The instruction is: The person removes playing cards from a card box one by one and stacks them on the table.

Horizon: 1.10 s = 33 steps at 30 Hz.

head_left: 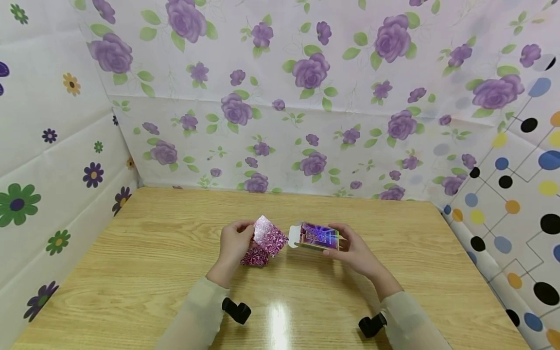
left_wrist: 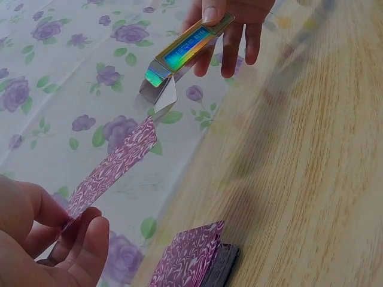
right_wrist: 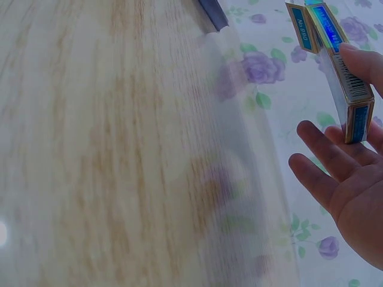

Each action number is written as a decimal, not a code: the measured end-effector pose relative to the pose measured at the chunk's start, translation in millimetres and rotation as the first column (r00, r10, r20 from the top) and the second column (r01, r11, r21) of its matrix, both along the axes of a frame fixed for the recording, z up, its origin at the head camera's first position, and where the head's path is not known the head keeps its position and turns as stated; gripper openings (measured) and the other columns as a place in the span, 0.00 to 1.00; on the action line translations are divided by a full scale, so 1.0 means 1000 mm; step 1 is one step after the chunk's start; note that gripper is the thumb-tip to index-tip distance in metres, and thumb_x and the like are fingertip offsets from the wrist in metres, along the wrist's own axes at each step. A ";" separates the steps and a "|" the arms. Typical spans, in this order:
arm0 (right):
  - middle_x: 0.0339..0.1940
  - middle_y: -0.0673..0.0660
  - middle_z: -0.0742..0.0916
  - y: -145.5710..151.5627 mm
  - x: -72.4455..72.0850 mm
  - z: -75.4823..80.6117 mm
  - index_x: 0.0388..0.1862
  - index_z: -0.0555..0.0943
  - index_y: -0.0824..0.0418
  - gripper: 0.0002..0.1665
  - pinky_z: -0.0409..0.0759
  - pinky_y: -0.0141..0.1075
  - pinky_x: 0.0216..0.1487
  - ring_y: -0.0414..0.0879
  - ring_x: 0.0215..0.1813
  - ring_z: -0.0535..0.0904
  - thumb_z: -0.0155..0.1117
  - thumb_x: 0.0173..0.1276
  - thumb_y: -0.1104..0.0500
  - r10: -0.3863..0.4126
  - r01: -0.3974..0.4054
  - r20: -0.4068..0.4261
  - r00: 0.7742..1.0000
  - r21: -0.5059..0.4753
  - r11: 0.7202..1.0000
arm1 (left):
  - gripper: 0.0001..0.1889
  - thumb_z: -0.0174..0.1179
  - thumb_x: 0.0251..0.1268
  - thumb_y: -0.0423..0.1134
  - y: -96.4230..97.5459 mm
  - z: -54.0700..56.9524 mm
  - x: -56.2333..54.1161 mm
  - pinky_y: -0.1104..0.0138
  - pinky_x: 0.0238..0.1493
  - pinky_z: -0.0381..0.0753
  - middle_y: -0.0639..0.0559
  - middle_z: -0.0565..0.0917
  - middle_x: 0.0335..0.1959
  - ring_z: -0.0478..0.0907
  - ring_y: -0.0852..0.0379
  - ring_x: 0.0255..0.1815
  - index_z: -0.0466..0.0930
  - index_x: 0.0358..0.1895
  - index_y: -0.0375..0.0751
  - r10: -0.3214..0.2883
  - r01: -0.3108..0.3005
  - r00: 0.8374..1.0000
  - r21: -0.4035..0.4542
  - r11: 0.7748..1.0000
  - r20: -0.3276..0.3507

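My left hand pinches a pink-and-white patterned playing card at its near edge, held up off the table. In the left wrist view the card reaches toward the opened flap of a shiny card box. Below it on the table lies a stack of cards with the same pink back. My right hand holds the card box between thumb and fingers, its open end with a white flap facing left. A barcode shows on the box's side in the right wrist view.
The wooden table runs back to a wall hung with flowered cloth. Patterned cloths also hang at the left and right sides. A black camera mount is strapped to each wrist.
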State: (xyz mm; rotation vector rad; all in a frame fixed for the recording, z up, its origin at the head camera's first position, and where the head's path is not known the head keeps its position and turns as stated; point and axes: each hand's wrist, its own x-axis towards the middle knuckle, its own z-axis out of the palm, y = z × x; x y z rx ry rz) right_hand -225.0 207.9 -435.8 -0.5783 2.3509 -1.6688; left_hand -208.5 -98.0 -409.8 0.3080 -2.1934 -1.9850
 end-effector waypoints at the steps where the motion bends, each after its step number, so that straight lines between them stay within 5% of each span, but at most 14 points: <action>1: 0.71 0.61 0.66 0.000 0.000 0.000 0.70 0.59 0.58 0.44 0.79 0.36 0.54 0.58 0.58 0.76 0.70 0.60 0.54 0.000 0.000 0.000 1.000 0.000 1.000 | 0.12 0.51 0.62 0.27 0.000 0.000 0.000 0.59 0.29 0.86 0.43 0.79 0.31 0.75 0.60 0.24 0.82 0.44 0.29 0.000 0.000 1.000 -0.005 1.000 0.005; 8: 0.72 0.61 0.65 0.000 0.000 -0.001 0.70 0.59 0.58 0.43 0.79 0.35 0.54 0.58 0.58 0.77 0.70 0.59 0.54 0.000 0.000 0.000 1.000 0.000 1.000 | 0.13 0.50 0.64 0.30 -0.001 0.001 0.001 0.60 0.28 0.85 0.42 0.79 0.37 0.73 0.59 0.24 0.83 0.45 0.34 0.018 -0.016 0.999 -0.043 0.999 0.042; 19: 0.71 0.61 0.65 -0.001 0.000 -0.001 0.70 0.59 0.57 0.43 0.80 0.33 0.52 0.57 0.57 0.78 0.69 0.60 0.54 0.002 -0.002 0.006 1.000 -0.003 1.000 | 0.16 0.50 0.60 0.27 -0.002 -0.002 -0.002 0.74 0.16 0.74 0.46 0.78 0.30 0.70 0.63 0.15 0.80 0.49 0.29 0.039 -0.039 0.999 -0.015 0.999 0.027; 26: 0.71 0.62 0.66 -0.002 0.000 0.000 0.71 0.58 0.59 0.44 0.80 0.33 0.52 0.57 0.57 0.78 0.69 0.60 0.54 0.003 -0.003 0.014 1.000 -0.004 1.000 | 0.14 0.53 0.59 0.27 -0.003 -0.005 -0.003 0.77 0.27 0.74 0.42 0.81 0.34 0.74 0.61 0.29 0.81 0.48 0.29 0.057 -0.055 0.998 -0.090 0.994 0.013; 33: 0.71 0.62 0.66 -0.002 -0.001 -0.002 0.70 0.58 0.58 0.44 0.79 0.35 0.53 0.58 0.58 0.77 0.69 0.60 0.54 0.002 -0.002 0.021 1.000 0.001 1.000 | 0.13 0.57 0.62 0.30 -0.005 -0.006 -0.004 0.76 0.33 0.77 0.36 0.83 0.41 0.79 0.57 0.36 0.80 0.49 0.31 0.054 -0.052 0.998 -0.069 0.996 0.020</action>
